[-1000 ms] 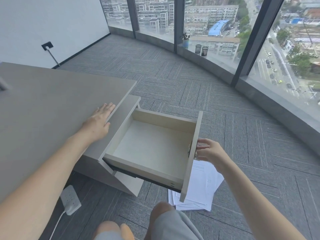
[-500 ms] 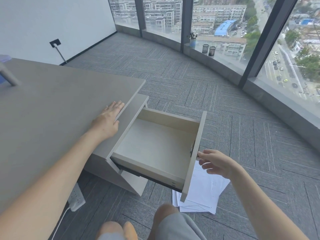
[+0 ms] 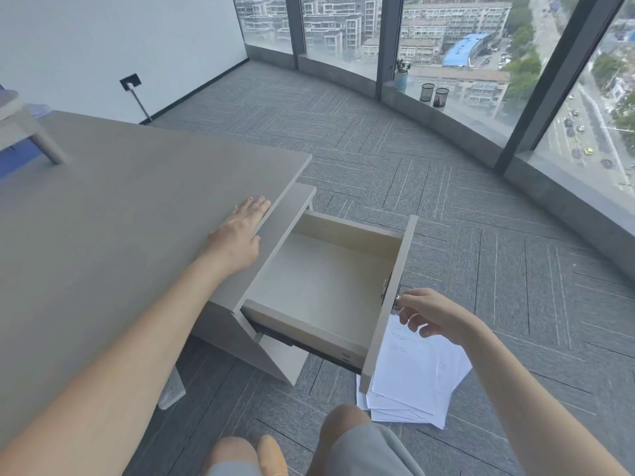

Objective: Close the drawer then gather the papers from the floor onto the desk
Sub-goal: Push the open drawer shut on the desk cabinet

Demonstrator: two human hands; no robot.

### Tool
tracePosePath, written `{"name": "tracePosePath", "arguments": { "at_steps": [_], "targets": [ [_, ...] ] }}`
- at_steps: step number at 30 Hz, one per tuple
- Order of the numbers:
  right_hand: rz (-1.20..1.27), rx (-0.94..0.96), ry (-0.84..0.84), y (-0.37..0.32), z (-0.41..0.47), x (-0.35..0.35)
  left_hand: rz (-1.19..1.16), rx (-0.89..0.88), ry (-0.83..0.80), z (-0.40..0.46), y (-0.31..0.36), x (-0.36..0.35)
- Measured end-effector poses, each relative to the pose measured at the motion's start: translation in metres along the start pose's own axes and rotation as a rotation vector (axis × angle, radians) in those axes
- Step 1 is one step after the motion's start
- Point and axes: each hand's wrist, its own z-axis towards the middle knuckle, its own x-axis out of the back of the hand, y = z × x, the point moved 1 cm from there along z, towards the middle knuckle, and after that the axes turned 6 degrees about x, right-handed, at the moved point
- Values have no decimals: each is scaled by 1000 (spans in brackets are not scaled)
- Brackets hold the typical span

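The empty drawer point(image 3: 326, 286) stands pulled far out of the grey desk point(image 3: 120, 218), its grey front panel point(image 3: 391, 293) turned toward the floor side. My left hand point(image 3: 240, 231) lies flat and open on the desk top by its edge. My right hand point(image 3: 429, 314) is at the outer face of the drawer front, fingers curled loosely beside a small metal lock, holding nothing that I can see. A loose stack of white papers point(image 3: 415, 376) lies on the carpet under and beside the drawer front, partly hidden by it.
My knees point(image 3: 347, 431) are low in view, just before the papers. A white power strip point(image 3: 171, 389) lies on the floor under the desk. Grey carpet runs to a curved window sill with two mesh cups point(image 3: 433, 95) and a potted plant point(image 3: 401, 75).
My right hand has shifted slightly down along the drawer front's outer face. The drawer stays about as far out as before. My left hand rests in the same place on the desk.
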Motion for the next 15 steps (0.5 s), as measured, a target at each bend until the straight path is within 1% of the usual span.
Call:
{"name": "tracePosePath", "arguments": {
  "at_steps": [15],
  "targets": [
    [105, -2, -58, -31, 43, -48, -10, 3, 16, 0, -2, -1]
  ]
}}
